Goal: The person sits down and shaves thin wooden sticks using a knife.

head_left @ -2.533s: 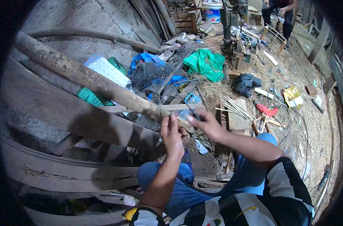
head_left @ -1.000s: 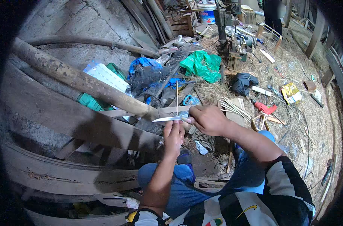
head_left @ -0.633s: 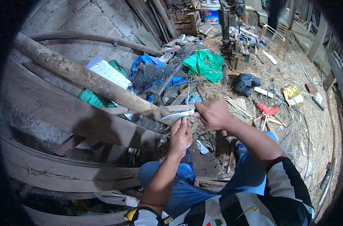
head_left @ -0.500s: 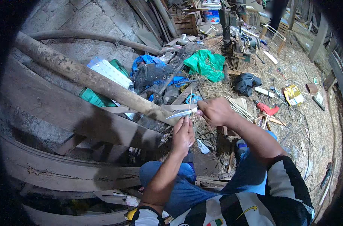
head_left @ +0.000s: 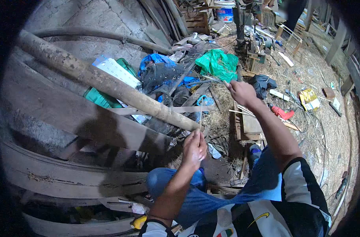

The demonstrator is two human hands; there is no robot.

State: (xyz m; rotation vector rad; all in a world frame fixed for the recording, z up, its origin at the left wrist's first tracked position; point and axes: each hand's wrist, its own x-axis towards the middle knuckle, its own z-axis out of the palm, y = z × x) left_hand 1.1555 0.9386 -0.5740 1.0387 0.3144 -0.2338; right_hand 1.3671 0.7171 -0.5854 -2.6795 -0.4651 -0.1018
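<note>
The thin stick [head_left: 201, 112] rises from the fingertips of the left hand [head_left: 194, 150], its long axis running from near to far with a very slight lean to the right. Its free end points to the far side, away from the person. The visible length lies wholly beyond the left hand; the near end is hidden in the grip. That hand is closed narrowly, thumb and fingers pinching the stick. The far end of the thick pole [head_left: 109, 85] comes in from the left, just beside the fingertips; whether they touch I cannot tell.

The right hand [head_left: 243, 94] is farther off and to the right, well apart from the stick, curled around a knife [head_left: 214, 79] whose handle it covers. The narrow blade points left and slightly far, showing against the near edge of the green plastic bag [head_left: 217, 65]. The black bag [head_left: 263, 85] lies just right of this hand. Nearer, beside the right forearm, are a wooden box [head_left: 251, 123] and a red drill [head_left: 281, 112].
</note>
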